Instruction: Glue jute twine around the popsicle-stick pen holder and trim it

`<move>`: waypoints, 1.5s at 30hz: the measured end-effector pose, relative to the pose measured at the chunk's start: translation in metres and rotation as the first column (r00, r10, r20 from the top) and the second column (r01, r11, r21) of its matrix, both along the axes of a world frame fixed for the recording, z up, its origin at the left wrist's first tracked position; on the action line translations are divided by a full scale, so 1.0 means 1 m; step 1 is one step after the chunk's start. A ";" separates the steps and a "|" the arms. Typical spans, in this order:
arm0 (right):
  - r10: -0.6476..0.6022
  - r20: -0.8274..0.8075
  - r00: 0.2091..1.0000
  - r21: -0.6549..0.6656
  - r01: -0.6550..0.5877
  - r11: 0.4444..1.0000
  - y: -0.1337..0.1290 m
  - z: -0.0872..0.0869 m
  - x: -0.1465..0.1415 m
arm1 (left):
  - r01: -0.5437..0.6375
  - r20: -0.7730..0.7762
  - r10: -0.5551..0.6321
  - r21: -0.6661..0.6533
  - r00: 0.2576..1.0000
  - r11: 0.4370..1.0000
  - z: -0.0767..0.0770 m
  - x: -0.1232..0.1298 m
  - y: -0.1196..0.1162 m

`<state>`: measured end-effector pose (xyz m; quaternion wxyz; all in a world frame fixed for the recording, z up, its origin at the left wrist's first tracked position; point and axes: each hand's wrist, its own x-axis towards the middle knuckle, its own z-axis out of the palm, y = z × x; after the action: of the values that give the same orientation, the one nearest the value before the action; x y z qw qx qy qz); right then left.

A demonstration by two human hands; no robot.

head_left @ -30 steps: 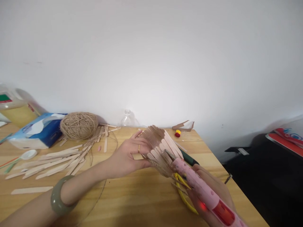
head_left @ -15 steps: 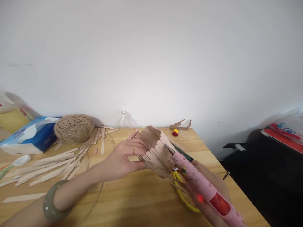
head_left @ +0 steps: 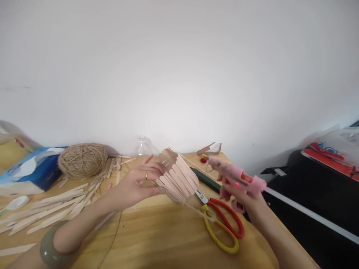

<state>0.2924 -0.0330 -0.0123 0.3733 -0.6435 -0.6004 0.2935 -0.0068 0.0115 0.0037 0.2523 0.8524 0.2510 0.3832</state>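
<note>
My left hand point(head_left: 143, 181), with a gold ring, is closed on the left side of a piece made of wooden craft sticks point(head_left: 179, 177) standing side by side around something clear. Twine runs along its lower edge and trails to the right. In my right hand point(head_left: 241, 194) is a pink glue gun point(head_left: 227, 172), its nozzle pointing up and left, apart from the sticks. A long white glue stick point(head_left: 308, 211) sticks out of its back. Scissors point(head_left: 224, 224) with red and yellow handles lie between my hands, on the table.
A twine ball point(head_left: 83, 160), a blue tissue box point(head_left: 36, 170) and loose craft sticks point(head_left: 56, 205) lie at the left. A clear dome-shaped piece point(head_left: 142, 145) stands by the wall. A dark green strip point(head_left: 206, 179) lies behind the scissors. The table's right edge borders a black surface.
The glue gun has moved away from the sticks, right and up, and now points left. The scissors show fully. My left hand and the stick piece have shifted slightly left.
</note>
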 end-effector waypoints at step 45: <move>0.373 0.114 0.921 0.090 -0.384 0.919 0.012 0.023 -0.097 | 0.024 -0.162 -0.060 -0.215 0.985 0.976 0.013 -0.024 0.016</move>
<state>0.1950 -0.0212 0.0108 0.3155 -0.5066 -0.7459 0.2956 -0.0306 0.0278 0.0171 0.3281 0.8548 0.2926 0.2757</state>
